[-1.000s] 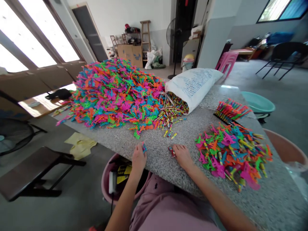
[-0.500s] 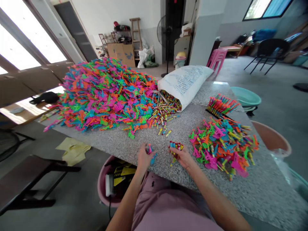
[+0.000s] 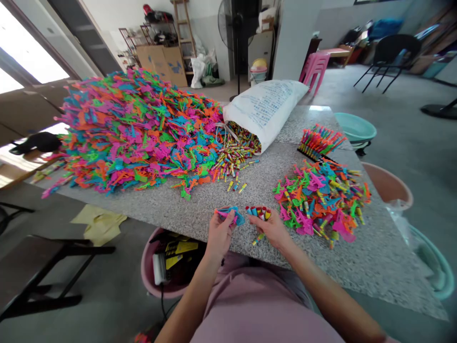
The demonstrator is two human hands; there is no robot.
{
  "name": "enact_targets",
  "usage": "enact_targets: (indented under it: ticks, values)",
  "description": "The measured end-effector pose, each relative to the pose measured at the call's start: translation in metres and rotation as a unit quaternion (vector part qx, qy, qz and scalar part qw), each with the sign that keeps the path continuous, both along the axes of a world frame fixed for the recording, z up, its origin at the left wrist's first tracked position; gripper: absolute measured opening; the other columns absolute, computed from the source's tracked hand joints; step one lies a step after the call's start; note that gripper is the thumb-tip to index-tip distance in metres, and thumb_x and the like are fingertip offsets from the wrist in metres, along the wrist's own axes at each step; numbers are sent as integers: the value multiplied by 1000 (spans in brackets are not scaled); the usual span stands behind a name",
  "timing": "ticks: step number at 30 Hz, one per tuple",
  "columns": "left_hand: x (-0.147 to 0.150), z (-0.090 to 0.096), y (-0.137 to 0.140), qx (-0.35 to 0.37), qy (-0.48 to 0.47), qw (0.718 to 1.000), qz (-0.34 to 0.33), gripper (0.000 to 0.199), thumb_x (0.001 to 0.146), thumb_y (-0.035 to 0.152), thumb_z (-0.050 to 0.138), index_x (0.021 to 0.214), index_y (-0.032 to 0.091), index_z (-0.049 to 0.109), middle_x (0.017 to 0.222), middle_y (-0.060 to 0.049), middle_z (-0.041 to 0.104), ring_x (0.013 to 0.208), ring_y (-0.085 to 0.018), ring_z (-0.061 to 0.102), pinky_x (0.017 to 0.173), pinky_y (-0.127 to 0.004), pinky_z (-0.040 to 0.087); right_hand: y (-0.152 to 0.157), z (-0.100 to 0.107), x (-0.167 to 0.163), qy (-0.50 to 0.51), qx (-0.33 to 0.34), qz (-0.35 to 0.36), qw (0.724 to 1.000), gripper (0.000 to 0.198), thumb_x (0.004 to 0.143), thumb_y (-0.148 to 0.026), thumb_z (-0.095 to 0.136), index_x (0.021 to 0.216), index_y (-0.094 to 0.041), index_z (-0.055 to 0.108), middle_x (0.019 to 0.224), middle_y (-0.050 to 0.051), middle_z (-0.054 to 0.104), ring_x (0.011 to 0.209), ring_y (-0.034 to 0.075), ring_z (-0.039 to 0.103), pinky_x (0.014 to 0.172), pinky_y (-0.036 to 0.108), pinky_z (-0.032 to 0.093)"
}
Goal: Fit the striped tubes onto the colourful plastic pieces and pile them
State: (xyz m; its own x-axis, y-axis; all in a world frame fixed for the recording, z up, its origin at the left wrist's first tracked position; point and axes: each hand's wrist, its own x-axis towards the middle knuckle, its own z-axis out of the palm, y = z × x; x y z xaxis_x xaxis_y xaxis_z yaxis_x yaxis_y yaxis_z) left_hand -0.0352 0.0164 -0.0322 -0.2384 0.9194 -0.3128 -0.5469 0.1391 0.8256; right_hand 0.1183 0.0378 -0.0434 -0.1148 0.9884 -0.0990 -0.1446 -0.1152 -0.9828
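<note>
My left hand point(image 3: 220, 233) is closed on a few flat plastic pieces point(image 3: 231, 215), blue and pink, above the near edge of the stone table. Beside it, my right hand point(image 3: 273, 231) grips a bunch of small striped tubes point(image 3: 257, 212) with red, blue and yellow ends turned up. The hands are close but apart. Below the right hand a yellow tube point(image 3: 258, 239) shows; whether it is held or lies on the table I cannot tell. To the right of that hand spreads a pile of plastic pieces joined with tubes point(image 3: 321, 200).
A big heap of bright plastic pieces point(image 3: 143, 138) covers the table's left. Striped tubes point(image 3: 232, 159) spill from a white woven sack point(image 3: 266, 114). A black rack of upright pieces point(image 3: 319, 143) stands at the right. A pink tub point(image 3: 147, 267) sits below the near edge.
My left hand has turned and lifted, so the blue and pink pieces show more plainly and sit nearer the tubes. My right hand still grips its bunch. The view has tipped downward.
</note>
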Motion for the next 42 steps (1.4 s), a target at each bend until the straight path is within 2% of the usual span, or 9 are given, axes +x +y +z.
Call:
enact_targets:
  ticks: [4, 9, 15, 24, 31, 34, 38, 40, 42]
  values:
    - [4, 27, -8, 32, 51, 997, -46, 33, 67, 28, 80, 91, 16, 62, 78, 1, 65, 68, -8, 60, 66, -20, 49, -15, 25, -1, -60, 79, -1, 995, 25, 73, -38, 72, 86, -17, 65, 67, -1, 63, 58, 13, 55, 56, 24, 45]
    - [1, 39, -12, 40, 134, 987, -79, 32, 69, 30, 78, 91, 15, 60, 71, 3, 61, 62, -8, 55, 62, -20, 48, -14, 40, 9, -151, 174, 31, 973, 17, 79, -29, 66, 93, -19, 69, 82, 3, 66, 70, 15, 58, 65, 25, 46]
    - [-3, 48, -11, 47, 164, 979, -111, 32, 68, 32, 78, 89, 15, 59, 68, 3, 59, 61, -9, 54, 62, -22, 48, -14, 43, 14, -156, 134, 46, 978, 17, 79, -28, 64, 91, -16, 68, 68, 0, 62, 57, 12, 52, 54, 23, 42]
    - [-2, 52, -10, 48, 178, 975, -121, 30, 66, 33, 79, 84, 15, 62, 67, 2, 61, 60, -10, 55, 59, -22, 46, -15, 45, 16, -204, 185, 41, 961, 16, 81, -29, 62, 93, -19, 68, 80, 3, 67, 68, 16, 60, 63, 25, 47]
    - [0, 49, -6, 52, 183, 975, -117, 28, 63, 31, 80, 79, 14, 64, 64, 0, 61, 58, -11, 54, 57, -22, 45, -11, 45, 28, -268, 260, 151, 915, 26, 86, -22, 52, 108, -25, 66, 96, 4, 68, 89, 19, 62, 80, 30, 48]
    - [7, 47, -4, 59, 187, 973, -126, 27, 65, 30, 79, 80, 14, 64, 64, 1, 61, 58, -11, 54, 57, -22, 45, -14, 42, 26, -282, 288, 158, 901, 30, 87, -20, 50, 112, -25, 65, 97, 5, 68, 90, 19, 62, 80, 29, 48]
    - [9, 35, 11, 77, 201, 959, -186, 31, 67, 32, 77, 90, 16, 63, 76, -2, 64, 68, -15, 60, 64, -26, 48, -11, 40, 41, -301, 283, 71, 908, 25, 88, -26, 51, 108, -24, 66, 96, 5, 68, 86, 19, 64, 77, 30, 49]
    - [-6, 21, 29, 71, 226, 952, -192, 43, 64, 32, 78, 101, 18, 60, 94, -7, 65, 84, -20, 63, 73, -31, 50, -1, 43, 74, -345, 253, -56, 902, 25, 87, -35, 54, 106, -22, 66, 89, 6, 69, 75, 20, 63, 71, 31, 49]
    - [-34, 4, 50, 36, 314, 944, -92, 50, 65, 31, 77, 108, 19, 55, 110, -11, 60, 100, -24, 60, 82, -35, 48, 14, 49, 122, -425, 206, -227, 852, 35, 85, -46, 55, 104, -18, 66, 77, 7, 67, 64, 21, 59, 65, 34, 47]
